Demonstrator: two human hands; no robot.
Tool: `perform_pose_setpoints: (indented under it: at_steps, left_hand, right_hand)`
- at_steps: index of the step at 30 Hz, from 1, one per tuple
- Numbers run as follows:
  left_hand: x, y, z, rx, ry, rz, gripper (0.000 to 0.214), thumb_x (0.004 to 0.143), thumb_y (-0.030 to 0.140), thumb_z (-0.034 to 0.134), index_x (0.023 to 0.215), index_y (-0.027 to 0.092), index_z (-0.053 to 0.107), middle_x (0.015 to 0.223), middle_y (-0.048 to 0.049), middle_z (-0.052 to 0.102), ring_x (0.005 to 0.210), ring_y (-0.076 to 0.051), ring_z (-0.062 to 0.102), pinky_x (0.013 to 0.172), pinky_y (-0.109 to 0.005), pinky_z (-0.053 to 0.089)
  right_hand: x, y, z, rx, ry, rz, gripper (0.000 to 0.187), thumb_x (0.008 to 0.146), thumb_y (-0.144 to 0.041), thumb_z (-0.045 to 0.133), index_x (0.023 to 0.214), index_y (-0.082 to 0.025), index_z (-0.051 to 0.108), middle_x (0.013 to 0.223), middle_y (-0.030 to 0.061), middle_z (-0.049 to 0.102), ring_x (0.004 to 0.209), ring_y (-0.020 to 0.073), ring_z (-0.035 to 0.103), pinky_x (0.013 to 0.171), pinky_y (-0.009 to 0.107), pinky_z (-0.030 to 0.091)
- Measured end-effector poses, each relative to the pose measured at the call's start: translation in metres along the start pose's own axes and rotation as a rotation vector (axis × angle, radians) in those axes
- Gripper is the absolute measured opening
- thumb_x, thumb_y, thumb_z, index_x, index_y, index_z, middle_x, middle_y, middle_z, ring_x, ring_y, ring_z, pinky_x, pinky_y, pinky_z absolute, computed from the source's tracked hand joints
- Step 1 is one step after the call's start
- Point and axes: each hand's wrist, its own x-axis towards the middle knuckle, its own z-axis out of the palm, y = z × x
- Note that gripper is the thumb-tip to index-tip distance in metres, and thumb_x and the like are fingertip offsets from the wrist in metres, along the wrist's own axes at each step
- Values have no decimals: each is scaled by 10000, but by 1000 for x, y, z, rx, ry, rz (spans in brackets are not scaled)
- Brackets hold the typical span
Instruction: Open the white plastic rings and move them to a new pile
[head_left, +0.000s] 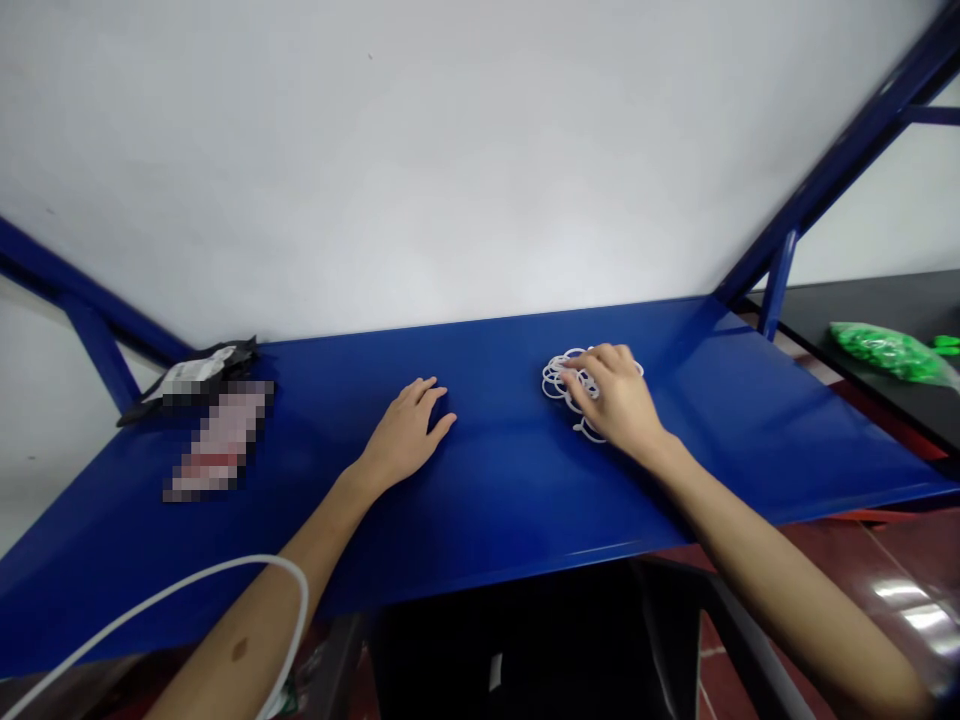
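A blue metal shelf (pixel 487 480) stretches across the view in front of a white wall. My left hand (pixel 409 430) lies flat on the shelf near its middle, fingers stretched out and holding nothing. My right hand (pixel 611 395) rests on a small heap of white rings (pixel 556 375), with the fingers bent down onto them and the fingertips touching the pile. Part of the heap is hidden under that hand.
A black packet with a white label (pixel 199 375) lies at the shelf's left end, beside a blurred reddish item (pixel 221 440). A white cable (pixel 195 580) loops over my left forearm. A green bag (pixel 889 352) sits on a dark table at the right.
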Motion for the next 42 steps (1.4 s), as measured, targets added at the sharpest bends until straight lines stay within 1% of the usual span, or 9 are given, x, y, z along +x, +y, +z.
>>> perform_pose_setpoints:
  at_steps: [3,4,6,8,10,13,21,32,42]
  left_hand:
    - [0,1,0,29,6,3,463,1015,418,485,1382,147,564,1538,-169,485,1474,-334,389,1202,-544,348]
    - [0,1,1,41,11,6,464,1015,413,484,1382,140,563,1536,-174,486,1471,-337,393,1199,-543,354]
    - [0,1,2,66,18,16,467,1017,400,478,1382,121,562,1533,-183,488,1466,-341,399,1198,-540,359]
    - [-1,2,3,86,24,26,468,1018,391,471,1379,108,564,1529,-189,491,1465,-342,402,1202,-537,356]
    - [-1,2,5,99,36,34,460,1019,387,465,1372,111,569,1524,-188,497,1462,-341,407,1203,-538,357]
    - [-2,3,7,108,57,47,443,1020,377,456,1364,125,575,1520,-180,504,1459,-345,410,1196,-551,364]
    - [-3,6,13,134,87,65,427,1016,325,426,1353,111,575,1506,-196,513,1451,-364,418,1195,-570,356]
    - [-4,8,12,154,71,57,436,1021,331,417,1365,111,567,1513,-187,509,1457,-357,412,1205,-553,348]
    - [-3,10,10,205,34,47,470,1027,311,413,1389,49,558,1527,-204,489,1461,-365,402,1224,-525,330]
  right_hand:
    - [-8,-35,7,128,-170,-215,343,1004,-431,550,1193,-188,700,1171,136,691,1098,298,603,975,517,511]
    - [-12,-44,10,161,-250,-289,434,988,-496,562,1251,-172,680,1260,150,670,1194,317,580,1030,530,491]
    - [-18,-57,16,206,-409,-387,648,943,-622,568,1376,-142,611,1448,183,569,1394,361,456,1131,555,418]
    - [-22,-62,21,242,-532,-405,767,922,-678,554,1462,-134,537,1554,200,462,1490,375,341,1185,565,354]
    - [-24,-63,24,270,-595,-372,776,929,-674,548,1497,-148,499,1588,196,418,1513,367,307,1206,567,323]
    - [-24,-61,25,285,-612,-336,756,930,-660,559,1500,-167,498,1598,183,409,1520,362,298,1216,576,303]
    - [-23,-61,25,272,-619,-340,751,933,-657,557,1503,-172,495,1600,172,410,1517,357,305,1221,562,301]
    - [-22,-62,24,268,-622,-333,727,937,-637,570,1493,-172,508,1589,173,428,1512,352,320,1218,553,312]
    - [-20,-62,25,270,-635,-329,702,952,-617,559,1490,-168,517,1592,175,421,1507,357,326,1220,559,303]
